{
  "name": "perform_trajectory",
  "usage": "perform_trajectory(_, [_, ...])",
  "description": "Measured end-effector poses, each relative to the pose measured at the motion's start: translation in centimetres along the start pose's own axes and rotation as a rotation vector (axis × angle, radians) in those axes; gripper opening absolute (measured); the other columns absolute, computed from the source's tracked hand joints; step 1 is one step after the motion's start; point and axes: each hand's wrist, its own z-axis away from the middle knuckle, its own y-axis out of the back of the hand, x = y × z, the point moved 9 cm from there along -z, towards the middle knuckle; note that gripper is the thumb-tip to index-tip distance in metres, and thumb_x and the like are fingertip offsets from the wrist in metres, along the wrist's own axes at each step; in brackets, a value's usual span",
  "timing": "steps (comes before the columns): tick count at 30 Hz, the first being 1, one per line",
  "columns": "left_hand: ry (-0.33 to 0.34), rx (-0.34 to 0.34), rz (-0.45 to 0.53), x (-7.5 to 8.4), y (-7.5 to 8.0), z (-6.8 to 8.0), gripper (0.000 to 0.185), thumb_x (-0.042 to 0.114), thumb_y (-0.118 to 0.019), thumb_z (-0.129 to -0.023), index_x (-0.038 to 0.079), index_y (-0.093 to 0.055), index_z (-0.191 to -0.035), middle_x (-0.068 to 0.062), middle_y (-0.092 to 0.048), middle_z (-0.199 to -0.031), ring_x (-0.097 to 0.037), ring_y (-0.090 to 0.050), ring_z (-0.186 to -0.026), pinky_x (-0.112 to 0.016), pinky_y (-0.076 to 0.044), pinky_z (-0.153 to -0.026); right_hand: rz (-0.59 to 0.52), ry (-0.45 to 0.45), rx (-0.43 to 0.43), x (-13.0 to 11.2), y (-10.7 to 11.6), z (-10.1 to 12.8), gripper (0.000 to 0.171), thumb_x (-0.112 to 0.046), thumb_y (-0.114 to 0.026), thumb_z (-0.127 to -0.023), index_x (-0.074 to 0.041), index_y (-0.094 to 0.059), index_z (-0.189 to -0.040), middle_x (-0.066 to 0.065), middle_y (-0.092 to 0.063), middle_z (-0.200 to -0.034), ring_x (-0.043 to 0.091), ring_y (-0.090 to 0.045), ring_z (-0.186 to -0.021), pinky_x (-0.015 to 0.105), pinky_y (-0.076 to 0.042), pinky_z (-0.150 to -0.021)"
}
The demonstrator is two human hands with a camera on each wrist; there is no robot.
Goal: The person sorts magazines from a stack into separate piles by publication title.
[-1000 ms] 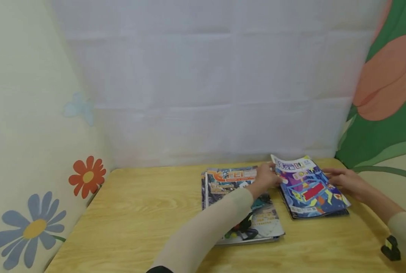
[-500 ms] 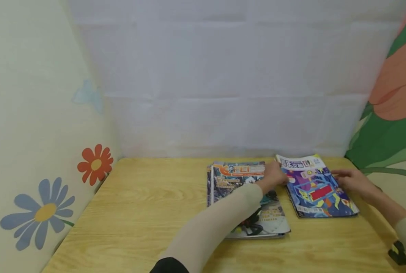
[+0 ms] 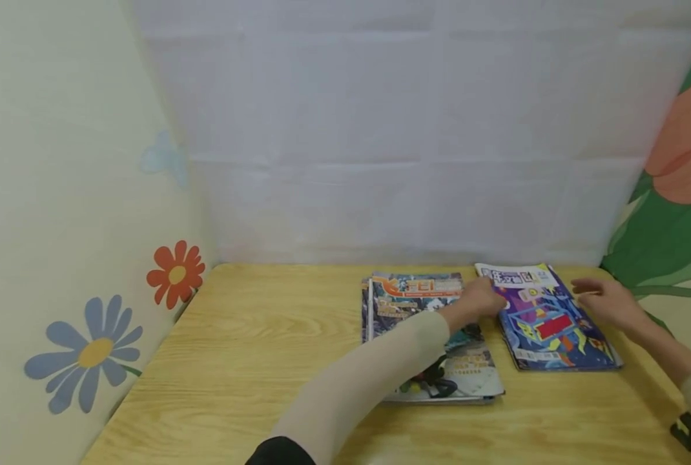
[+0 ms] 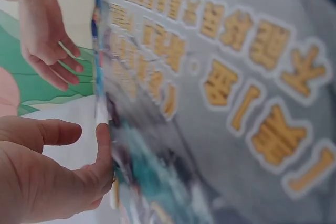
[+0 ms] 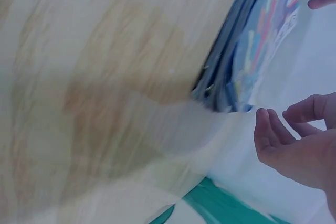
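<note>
A pile of magazines with a purple-blue comic cover [image 3: 546, 323] lies at the right of the table. My left hand [image 3: 480, 298] is at its left edge. In the left wrist view, the left hand [image 4: 58, 171] has its thumb apart from the fingers, and nothing shows pinched between them. On the right side of the pile, my right hand [image 3: 607, 302] hovers with loosely bent fingers. The right wrist view has this right hand [image 5: 302, 135] just off the pile's corner [image 5: 223, 95]. Under my left forearm sits another magazine pile [image 3: 409, 303] with a dark picture cover.
The wooden table [image 3: 264, 336] extends to the left and front. A white sheet [image 3: 380, 142] hangs behind it. Painted walls [image 3: 90, 194] stand at both sides. A black clip-like piece [image 3: 688, 431] is by the right sleeve.
The head view has shifted, so the scene slides right and slightly up. The purple pile's top cover lies flatter. My right hand has drawn a little away from its edge.
</note>
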Motion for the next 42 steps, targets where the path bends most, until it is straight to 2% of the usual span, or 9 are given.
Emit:
perform_trajectory(4, [-0.037,-0.084,0.105,0.2,0.8,0.9,0.046,0.004,-0.071,-0.092,0.010,-0.062,-0.136,-0.007,-0.067,-0.106,-0.019,-0.068,-0.071,-0.033,-0.059,-0.066,-0.020,0.023,0.014,-1.5,-0.2,0.1,0.048,-0.015,-0.049,-0.106,0.019,-0.044,-0.140,0.041,-0.052,-0.131,0.055,-0.054,-0.113,0.043,-0.055,-0.078])
perform_trajectory(7, [-0.121,-0.153,0.163,0.5,1.8,1.7,0.042,0.005,-0.066,-0.096,0.008,-0.061,-0.137,-0.006,-0.067,-0.103,-0.022,-0.069,-0.077,-0.038,-0.060,-0.073,-0.045,0.071,0.024,-3.1,-0.3,0.1,0.046,-0.012,-0.052,-0.105,0.018,-0.045,-0.140,0.040,-0.054,-0.130,0.052,-0.058,-0.111,0.032,-0.054,-0.073])
perform_trajectory(12, [-0.232,-0.217,0.220,-0.3,4.1,3.1,0.041,0.008,-0.063,-0.099,0.007,-0.059,-0.140,-0.005,-0.066,-0.102,-0.023,-0.069,-0.084,-0.043,-0.059,-0.078,-0.103,0.158,0.005,-6.1,-0.7,0.7,0.042,-0.003,-0.051,-0.102,0.017,-0.046,-0.139,0.038,-0.056,-0.128,0.050,-0.060,-0.111,0.027,-0.055,-0.072])
perform_trajectory(22, [-0.255,-0.199,0.313,-3.7,9.6,6.9,0.041,0.019,-0.065,-0.101,0.020,-0.058,-0.142,0.001,-0.066,-0.105,-0.028,-0.068,-0.098,-0.050,-0.055,-0.088,-0.228,0.271,-0.086,-11.2,-2.8,2.0,0.042,0.003,-0.047,-0.102,0.009,-0.048,-0.143,0.031,-0.056,-0.132,0.044,-0.060,-0.111,0.032,-0.059,-0.073])
perform_trajectory(29, [-0.265,-0.152,0.320,-5.4,12.5,8.6,0.038,0.026,-0.064,-0.102,0.026,-0.058,-0.140,-0.003,-0.066,-0.113,-0.032,-0.067,-0.103,-0.054,-0.055,-0.086,-0.285,0.292,-0.108,-13.3,-3.9,2.3,0.040,0.000,-0.049,-0.103,0.008,-0.050,-0.142,0.029,-0.062,-0.126,0.016,-0.067,-0.101,0.034,-0.060,-0.073])
perform_trajectory(33, [-0.310,-0.118,0.319,-6.2,14.2,9.2,0.040,0.021,-0.062,-0.103,0.019,-0.056,-0.142,-0.007,-0.065,-0.113,-0.036,-0.066,-0.103,-0.054,-0.055,-0.087,-0.275,0.308,-0.097,-14.5,-4.2,2.0,0.039,-0.004,-0.049,-0.105,0.005,-0.051,-0.143,0.026,-0.061,-0.129,0.030,-0.065,-0.108,0.029,-0.058,-0.077])
perform_trajectory(37, [-0.306,-0.110,0.375,-7.5,15.9,9.5,0.040,0.017,-0.061,-0.103,0.011,-0.055,-0.142,-0.011,-0.063,-0.113,-0.041,-0.065,-0.104,-0.053,-0.054,-0.090,-0.279,0.292,-0.114,-15.3,-4.7,1.7,0.041,-0.006,-0.046,-0.107,0.001,-0.049,-0.147,0.024,-0.058,-0.135,0.038,-0.062,-0.113,0.030,-0.057,-0.080])
perform_trajectory(40, [-0.290,-0.089,0.391,-8.8,17.1,9.6,0.038,0.017,-0.062,-0.103,0.008,-0.057,-0.140,-0.014,-0.061,-0.112,-0.042,-0.065,-0.104,-0.053,-0.054,-0.090,-0.310,0.286,-0.133,-15.7,-5.4,1.4,0.042,-0.004,-0.044,-0.106,0.001,-0.047,-0.148,0.024,-0.056,-0.137,0.039,-0.059,-0.115,0.033,-0.056,-0.069])
perform_trajectory(42, [-0.276,-0.065,0.371,-9.8,17.8,9.7,0.037,0.018,-0.061,-0.104,0.009,-0.057,-0.140,-0.017,-0.061,-0.113,-0.039,-0.065,-0.103,-0.052,-0.054,-0.090,-0.314,0.298,-0.132,-15.9,-5.8,1.3,0.042,-0.003,-0.043,-0.106,0.003,-0.047,-0.148,0.025,-0.055,-0.138,0.038,-0.059,-0.115,0.032,-0.056,-0.068])
